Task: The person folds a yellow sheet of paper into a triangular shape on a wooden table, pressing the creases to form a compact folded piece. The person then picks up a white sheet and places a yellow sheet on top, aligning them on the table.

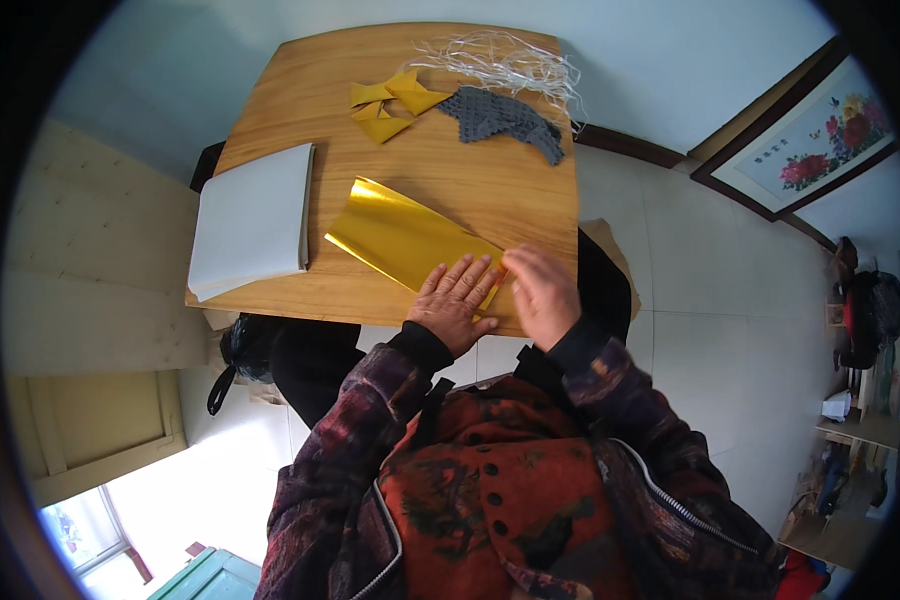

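Note:
A shiny gold foil paper sheet (395, 235) lies slantwise near the table's front edge. Its far-left end lifts and curls a little off the wood. My left hand (455, 300) rests flat on its near right part, fingers stretched out and slightly apart. At the sheet's right end is my right hand (542, 292), its fingers bent together against the paper's edge; they are slightly blurred and the thumb is hard to see. Several folded gold paper pieces (380, 125) sit farther back on the table.
On the wooden table (320, 90), a stack of white paper (253, 222) lies at left. A grey textured cloth-like piece (500, 115) and a tangle of white strings (500, 62) lie at the back right. A framed flower picture (805, 140) leans at right, near cluttered shelves (860, 430).

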`<move>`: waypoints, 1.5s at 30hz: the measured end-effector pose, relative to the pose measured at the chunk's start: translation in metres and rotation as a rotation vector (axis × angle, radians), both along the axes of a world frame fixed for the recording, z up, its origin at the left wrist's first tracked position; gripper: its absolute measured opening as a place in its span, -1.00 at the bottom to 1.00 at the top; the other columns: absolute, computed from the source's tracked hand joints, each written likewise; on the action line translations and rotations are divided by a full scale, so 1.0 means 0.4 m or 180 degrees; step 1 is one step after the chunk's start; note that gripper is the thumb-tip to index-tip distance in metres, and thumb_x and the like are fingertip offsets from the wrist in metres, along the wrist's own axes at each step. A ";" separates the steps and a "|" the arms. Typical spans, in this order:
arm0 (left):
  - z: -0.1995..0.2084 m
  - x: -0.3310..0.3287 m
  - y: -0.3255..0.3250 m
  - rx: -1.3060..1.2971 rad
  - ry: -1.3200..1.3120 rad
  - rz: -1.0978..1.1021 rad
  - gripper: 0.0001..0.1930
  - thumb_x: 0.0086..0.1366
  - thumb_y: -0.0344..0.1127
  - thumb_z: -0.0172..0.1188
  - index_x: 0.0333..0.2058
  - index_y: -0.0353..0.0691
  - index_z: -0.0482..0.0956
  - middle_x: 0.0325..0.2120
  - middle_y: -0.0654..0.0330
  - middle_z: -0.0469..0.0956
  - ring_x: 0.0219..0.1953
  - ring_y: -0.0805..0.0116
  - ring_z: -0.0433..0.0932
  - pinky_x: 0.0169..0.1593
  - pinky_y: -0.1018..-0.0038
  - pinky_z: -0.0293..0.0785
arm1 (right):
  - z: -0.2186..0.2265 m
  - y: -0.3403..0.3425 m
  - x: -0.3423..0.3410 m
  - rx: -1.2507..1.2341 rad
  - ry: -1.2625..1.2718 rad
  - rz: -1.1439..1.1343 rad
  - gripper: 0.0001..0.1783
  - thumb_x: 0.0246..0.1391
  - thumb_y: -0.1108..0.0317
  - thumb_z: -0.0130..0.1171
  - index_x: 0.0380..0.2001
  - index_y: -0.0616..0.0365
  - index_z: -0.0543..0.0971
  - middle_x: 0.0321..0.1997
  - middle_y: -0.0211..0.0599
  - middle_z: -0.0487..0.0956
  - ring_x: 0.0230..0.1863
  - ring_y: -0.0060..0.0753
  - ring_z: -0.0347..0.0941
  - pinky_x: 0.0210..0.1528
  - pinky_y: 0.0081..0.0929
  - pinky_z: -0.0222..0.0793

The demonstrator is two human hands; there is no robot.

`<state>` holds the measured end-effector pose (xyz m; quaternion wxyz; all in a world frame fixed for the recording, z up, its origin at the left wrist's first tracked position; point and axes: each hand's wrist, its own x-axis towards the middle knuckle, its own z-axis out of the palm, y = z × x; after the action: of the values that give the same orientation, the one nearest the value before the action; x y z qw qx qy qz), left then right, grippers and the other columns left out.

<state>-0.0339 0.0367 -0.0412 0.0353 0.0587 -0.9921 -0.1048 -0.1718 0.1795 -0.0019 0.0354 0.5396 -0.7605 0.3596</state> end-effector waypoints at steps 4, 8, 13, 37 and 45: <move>-0.006 -0.002 -0.002 0.0012 0.0311 0.0010 -0.24 0.29 0.26 -0.03 0.34 -0.03 0.17 0.38 0.25 0.11 0.40 0.26 0.07 0.41 0.18 -0.08 | -0.031 -0.008 0.074 0.0741 0.0347 -0.0148 -0.41 0.02 0.29 0.23 0.14 0.18 0.39 0.25 -0.17 0.36 0.31 -0.12 0.24 0.32 0.03 0.06; 0.004 -0.003 0.000 0.0059 0.0196 0.0041 -0.25 0.27 0.20 0.02 0.34 -0.04 0.18 0.37 0.24 0.13 0.40 0.24 0.08 0.41 0.18 -0.08 | -0.056 -0.020 0.076 0.0941 0.0241 -0.0192 -0.27 0.03 0.18 0.26 0.23 0.20 0.29 0.34 -0.17 0.28 0.39 -0.12 0.12 0.36 0.10 -0.06; 0.025 0.006 -0.032 0.0997 0.0006 -0.0159 -0.23 0.17 -0.07 0.20 0.34 -0.09 0.18 0.37 0.10 0.12 0.43 0.11 0.02 0.42 0.13 -0.14 | -0.060 -0.014 0.085 0.1110 0.0065 -0.0234 -0.17 -0.02 0.10 0.31 0.26 0.21 0.25 0.39 -0.12 0.21 0.45 -0.10 0.01 0.39 0.10 -0.14; 0.023 -0.053 -0.391 0.0152 -0.0108 0.1323 -0.30 0.31 0.10 0.01 0.36 0.01 0.13 0.40 0.28 0.05 0.44 0.31 -0.01 0.44 0.22 -0.18 | -0.048 -0.027 0.124 0.1161 0.0146 -0.0414 -0.04 -0.12 -0.03 0.32 0.25 0.34 0.24 0.45 -0.05 0.10 0.48 -0.01 -0.08 0.41 0.20 -0.23; 0.042 -0.065 -0.307 -0.0691 0.0743 0.1618 -0.29 0.26 0.02 0.13 0.35 0.02 0.17 0.40 0.23 0.06 0.43 0.26 -0.01 0.42 0.10 -0.18 | -0.070 -0.022 0.123 0.1104 0.0063 -0.0474 -0.04 -0.08 -0.08 0.28 0.27 0.32 0.23 0.47 -0.11 0.04 0.50 -0.09 -0.16 0.43 0.16 -0.29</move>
<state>-0.0600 -0.0859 -0.0246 0.1803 0.2887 -0.9403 0.0080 -0.1224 0.1708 -0.0298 -0.0241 0.4833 -0.8485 0.2142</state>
